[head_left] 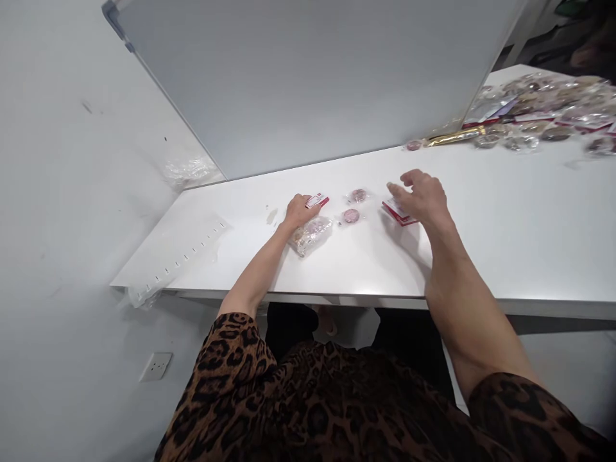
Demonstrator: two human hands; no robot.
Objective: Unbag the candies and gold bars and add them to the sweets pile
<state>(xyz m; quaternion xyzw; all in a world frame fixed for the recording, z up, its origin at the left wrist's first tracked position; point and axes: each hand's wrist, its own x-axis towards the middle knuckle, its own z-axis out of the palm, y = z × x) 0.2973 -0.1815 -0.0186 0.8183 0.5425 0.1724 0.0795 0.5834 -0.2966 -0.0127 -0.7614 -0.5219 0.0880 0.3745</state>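
My left hand (298, 213) is closed around the edge of a small red-and-white card (317, 201), at the left of the table. Just below that hand lies a clear plastic bag (311, 235) with pinkish and tan pieces inside. Two round, pinkish items in clear wrappers, one upper (359, 195) and one lower (351, 216), rest between my hands. My right hand (426, 197) hovers over a small stack of red-and-white cards (400, 213), thumb and forefinger apart. Whether its other fingers touch the stack is hidden.
A white board (312, 83) stands along the back of the white table (505, 237). A heap of wrapped items (553, 109) covers the far right, with a gold strip packet (455, 136) and another wrapped round piece (413, 145) beside it. Plastic sheeting (173, 256) overhangs the left edge.
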